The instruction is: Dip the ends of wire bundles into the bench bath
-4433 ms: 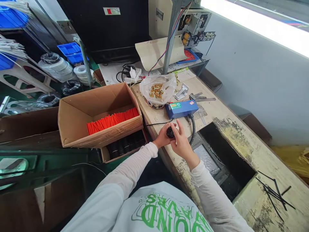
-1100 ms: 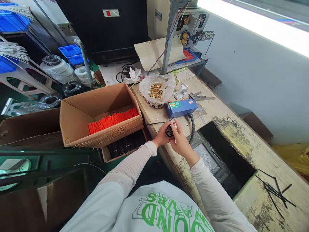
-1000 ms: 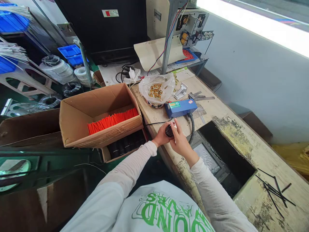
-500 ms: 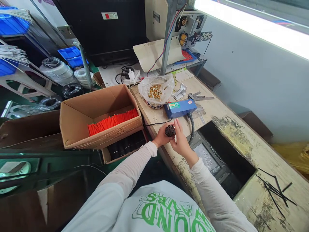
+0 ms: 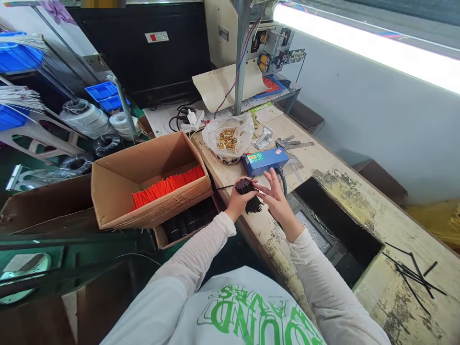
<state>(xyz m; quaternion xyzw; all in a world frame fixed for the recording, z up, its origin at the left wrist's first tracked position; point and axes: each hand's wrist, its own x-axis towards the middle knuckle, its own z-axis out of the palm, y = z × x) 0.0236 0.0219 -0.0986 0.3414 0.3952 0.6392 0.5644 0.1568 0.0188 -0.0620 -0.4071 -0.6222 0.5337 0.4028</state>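
Note:
My left hand [image 5: 234, 203] is wrapped round a bundle of short black wires or thin tubes [image 5: 245, 187]. Its packed ends face up, and the lower ends fan out toward the table edge. To the right, my right hand [image 5: 278, 199] has its fingers spread, with the fingertips at the bundle's side; whether they touch it I cannot tell. Just beyond both hands lies a blue box-shaped device [image 5: 265, 162] with a black corrugated hose [image 5: 282, 181]. Behind it is a clear plastic bag [image 5: 212, 132] of small gold-coloured metal parts [image 5: 227, 139].
At the left, a cardboard box [image 5: 172, 209] holds red strands [image 5: 167, 187]; a lower box [image 5: 159, 238] holds black bundles. The bench has a dark recess [image 5: 341, 225] at right, with loose black strips [image 5: 413, 273] beyond. A metal post [image 5: 241, 62] rises at the back.
The bundle has tilted, so its side and lower ends now show. My right hand has moved off it a little to the right, its fingers spreading. The camera view has shifted slightly.

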